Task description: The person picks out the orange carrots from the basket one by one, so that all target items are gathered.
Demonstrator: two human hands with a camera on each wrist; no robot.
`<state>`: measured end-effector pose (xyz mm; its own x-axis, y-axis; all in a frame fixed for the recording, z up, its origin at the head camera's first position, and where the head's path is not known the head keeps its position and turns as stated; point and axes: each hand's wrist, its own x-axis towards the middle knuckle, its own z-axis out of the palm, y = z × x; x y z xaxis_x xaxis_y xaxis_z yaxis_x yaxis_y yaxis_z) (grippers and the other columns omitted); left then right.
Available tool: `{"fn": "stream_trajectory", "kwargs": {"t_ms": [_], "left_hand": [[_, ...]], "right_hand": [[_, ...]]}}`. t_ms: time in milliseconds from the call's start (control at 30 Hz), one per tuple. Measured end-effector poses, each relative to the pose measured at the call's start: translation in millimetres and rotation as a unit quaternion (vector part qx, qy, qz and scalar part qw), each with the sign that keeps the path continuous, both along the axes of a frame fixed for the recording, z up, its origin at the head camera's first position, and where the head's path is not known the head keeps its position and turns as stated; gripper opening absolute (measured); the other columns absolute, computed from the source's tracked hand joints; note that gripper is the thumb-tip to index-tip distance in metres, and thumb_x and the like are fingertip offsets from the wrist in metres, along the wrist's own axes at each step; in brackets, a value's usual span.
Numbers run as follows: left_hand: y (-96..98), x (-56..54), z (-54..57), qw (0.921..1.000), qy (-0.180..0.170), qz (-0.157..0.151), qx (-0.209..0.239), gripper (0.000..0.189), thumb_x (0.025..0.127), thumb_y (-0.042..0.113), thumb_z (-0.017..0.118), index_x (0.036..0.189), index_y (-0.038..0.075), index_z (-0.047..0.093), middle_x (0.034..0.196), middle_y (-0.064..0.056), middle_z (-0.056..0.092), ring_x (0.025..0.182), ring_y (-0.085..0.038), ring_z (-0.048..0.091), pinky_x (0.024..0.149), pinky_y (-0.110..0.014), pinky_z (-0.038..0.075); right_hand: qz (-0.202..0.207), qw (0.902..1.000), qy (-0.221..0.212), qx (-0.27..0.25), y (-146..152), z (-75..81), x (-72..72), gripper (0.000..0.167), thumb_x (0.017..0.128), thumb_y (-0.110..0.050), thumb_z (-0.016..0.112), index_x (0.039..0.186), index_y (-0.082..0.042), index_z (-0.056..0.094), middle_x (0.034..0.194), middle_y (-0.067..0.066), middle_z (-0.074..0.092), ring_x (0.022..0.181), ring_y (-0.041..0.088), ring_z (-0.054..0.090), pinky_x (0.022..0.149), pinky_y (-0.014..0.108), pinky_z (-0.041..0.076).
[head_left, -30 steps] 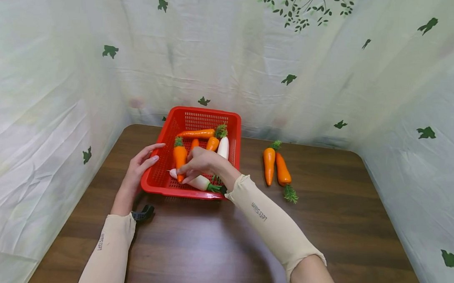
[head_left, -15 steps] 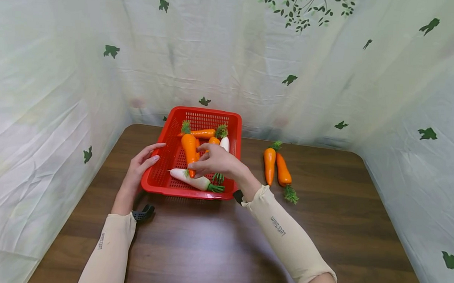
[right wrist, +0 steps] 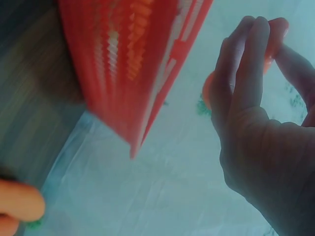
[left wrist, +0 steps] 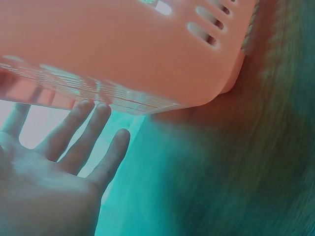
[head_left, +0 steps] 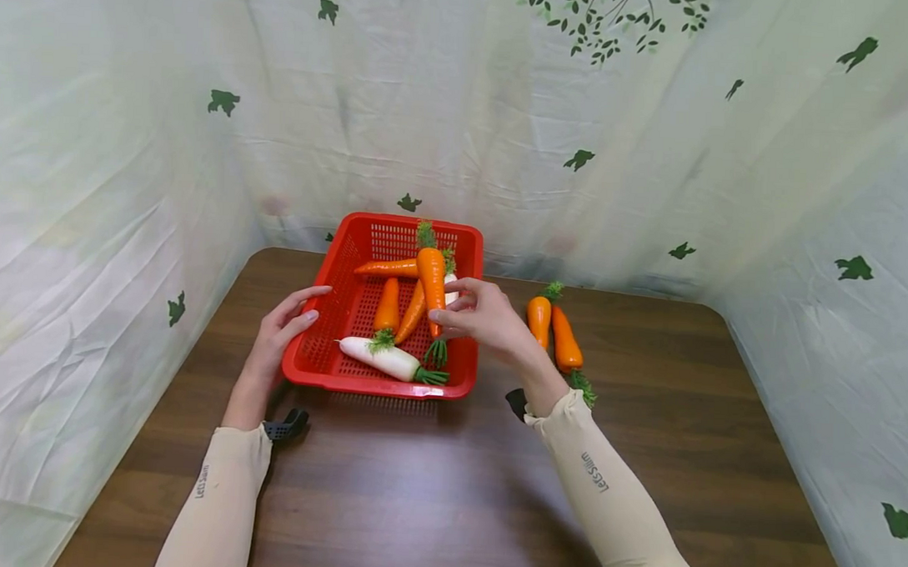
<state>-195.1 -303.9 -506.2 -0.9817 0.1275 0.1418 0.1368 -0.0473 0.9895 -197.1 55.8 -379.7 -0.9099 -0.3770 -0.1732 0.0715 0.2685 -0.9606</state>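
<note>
My right hand point(head_left: 490, 318) pinches an orange carrot point(head_left: 430, 274) near its narrow tip, its green top pointing up and away. The carrot is held above the right part of a red slotted basket point(head_left: 379, 388). In the right wrist view, the fingers partly hide the held carrot point(right wrist: 276, 37). My left hand point(head_left: 275, 331) rests at the basket's left side, and the left wrist view has its fingers point(left wrist: 96, 128) straight against the wall. Inside the basket lie several carrots, including one with its top forward point(head_left: 388, 304), and a white radish point(head_left: 380, 358) along the front.
To the right of the basket, two more carrots point(head_left: 566, 342) lie side by side on the brown wooden table point(head_left: 682, 408). A second white radish point(head_left: 451, 290) in the basket is partly hidden by the right hand. A pale patterned curtain point(head_left: 504, 152) stands behind the table.
My right hand has lifted the carrot from the basket's front left and carried it rightward, toward the right wall. The left hand and the basket have stayed in place.
</note>
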Motion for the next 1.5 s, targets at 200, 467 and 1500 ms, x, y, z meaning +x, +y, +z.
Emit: {"fn": "stream_trajectory", "kwargs": {"t_ms": [200, 467, 1500], "left_hand": [[0.1, -0.8, 1.4, 1.0000, -0.002, 0.001, -0.002, 0.050, 0.108, 0.024, 0.058, 0.156, 0.016, 0.050, 0.153, -0.011, 0.051, 0.127, -0.031, 0.060, 0.094, -0.032, 0.062], [-2.1, -1.5, 1.0, 1.0000, 0.001, -0.006, 0.003, 0.047, 0.109, 0.020, 0.055, 0.155, 0.013, 0.050, 0.150, -0.013, 0.052, 0.122, -0.027, 0.062, 0.090, -0.031, 0.063], [0.7, 0.8, -2.5, 1.0000, -0.006, 0.006, 0.000, 0.050, 0.108, 0.025, 0.058, 0.156, 0.017, 0.049, 0.156, -0.010, 0.050, 0.128, -0.030, 0.060, 0.094, -0.033, 0.061]], "right_hand": [[-0.042, 0.9985, 0.029, -0.017, 34, -7.0, -3.4, 0.057, 0.094, -0.020, 0.082, 0.143, -0.003, 0.057, 0.111, 0.020, 0.071, 0.091, 0.032, 0.078, 0.089, 0.047, 0.065], [-0.097, 0.9941, 0.049, -0.008, 89, -23.9, -9.5, 0.057, 0.096, -0.022, 0.080, 0.143, -0.002, 0.057, 0.112, 0.020, 0.071, 0.094, 0.029, 0.078, 0.091, 0.044, 0.065], [-0.177, 0.9713, 0.006, 0.159, 225, -87.6, 3.8, 0.071, 0.098, -0.039, 0.076, 0.149, 0.004, 0.049, 0.121, 0.025, 0.074, 0.104, 0.036, 0.077, 0.115, 0.064, 0.042]]}}
